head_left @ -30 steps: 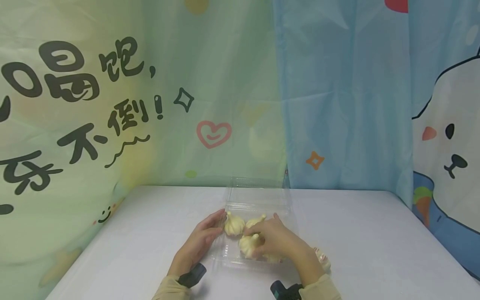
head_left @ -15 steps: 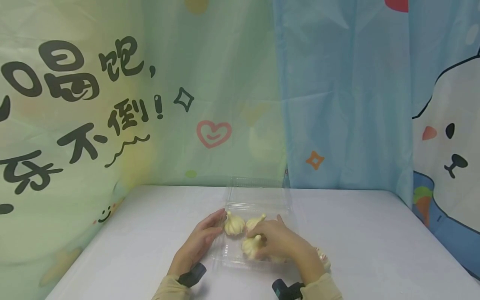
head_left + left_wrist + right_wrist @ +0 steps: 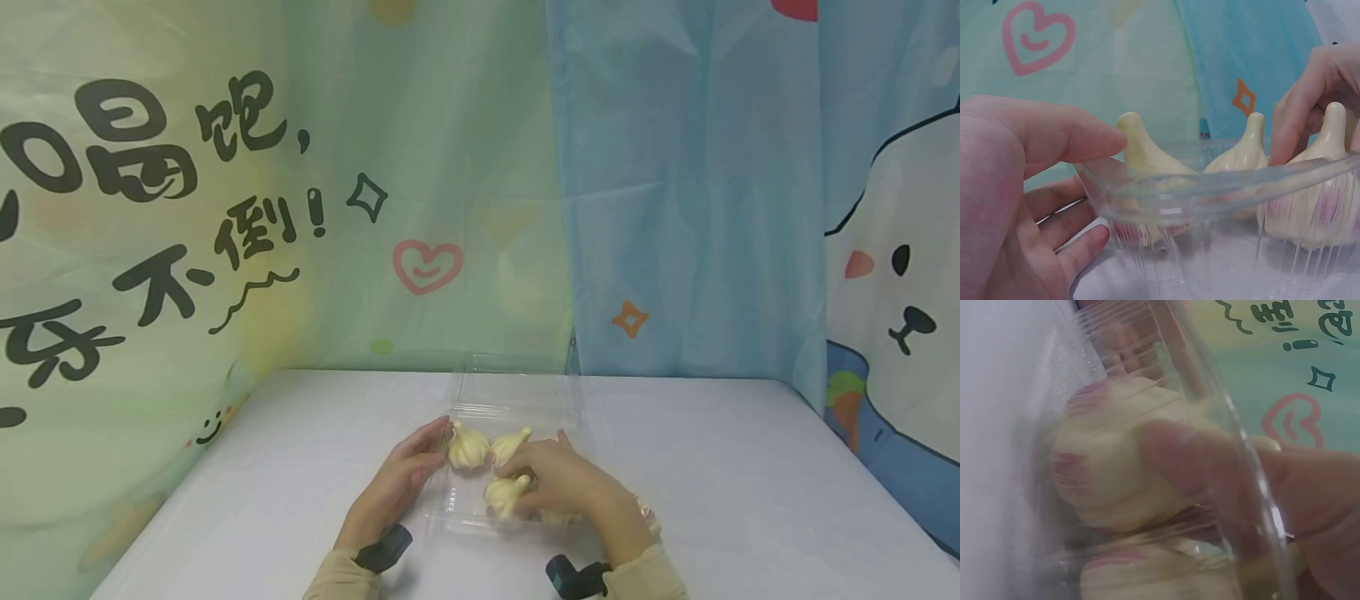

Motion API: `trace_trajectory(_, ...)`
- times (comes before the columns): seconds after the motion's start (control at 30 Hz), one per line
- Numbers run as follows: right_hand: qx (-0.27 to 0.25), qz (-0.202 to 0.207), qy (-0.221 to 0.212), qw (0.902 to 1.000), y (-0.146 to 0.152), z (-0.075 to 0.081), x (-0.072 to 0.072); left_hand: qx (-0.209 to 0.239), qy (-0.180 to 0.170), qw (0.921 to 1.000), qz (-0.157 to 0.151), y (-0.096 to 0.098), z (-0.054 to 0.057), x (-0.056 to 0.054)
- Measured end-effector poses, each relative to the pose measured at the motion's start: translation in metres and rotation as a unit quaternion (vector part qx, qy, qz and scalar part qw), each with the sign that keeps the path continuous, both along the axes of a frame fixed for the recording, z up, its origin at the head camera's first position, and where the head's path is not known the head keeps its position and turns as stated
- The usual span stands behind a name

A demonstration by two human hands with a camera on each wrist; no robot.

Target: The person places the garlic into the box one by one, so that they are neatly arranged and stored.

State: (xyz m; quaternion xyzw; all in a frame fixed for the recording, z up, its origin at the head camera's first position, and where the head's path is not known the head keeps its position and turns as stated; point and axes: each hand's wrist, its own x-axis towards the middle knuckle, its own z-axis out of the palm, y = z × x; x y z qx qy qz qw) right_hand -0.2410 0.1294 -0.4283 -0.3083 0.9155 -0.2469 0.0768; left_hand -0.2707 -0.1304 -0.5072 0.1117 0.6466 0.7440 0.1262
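Note:
In the head view my right hand [image 3: 558,475] reaches into a clear plastic box [image 3: 459,507] and pinches a pale garlic bulb [image 3: 504,497] near its front. The right wrist view shows the thumb [image 3: 1179,456] pressed against this pink-streaked bulb [image 3: 1110,456], seen through the box wall. My left hand [image 3: 405,475] lies along the left side of the box, its fingers fairly straight; in the left wrist view the thumb tip [image 3: 1110,140] is right at the rim. Two garlic bulbs, one at back left [image 3: 468,447] and one behind the right hand [image 3: 512,446], sit in the box.
Another bulb [image 3: 558,517] shows partly under the right hand, near the front wall. To the right, behind the right wrist, a further garlic bulb [image 3: 649,515] is mostly hidden. The box's transparent lid [image 3: 517,387] stands open toward the back of the white table [image 3: 750,483].
The right hand and the garlic bulb it pinches have shifted slightly to the right inside the box. The left hand stays in place.

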Motion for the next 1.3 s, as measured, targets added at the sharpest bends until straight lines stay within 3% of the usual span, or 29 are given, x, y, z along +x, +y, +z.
trace_trajectory(1.3, 0.002, -0.009, -0.012, 0.9999, 0.0041, 0.0034, 0.0023, 0.007, 0.000, 1.0000, -0.003, -0.0003, -0.0010, -0.0011)
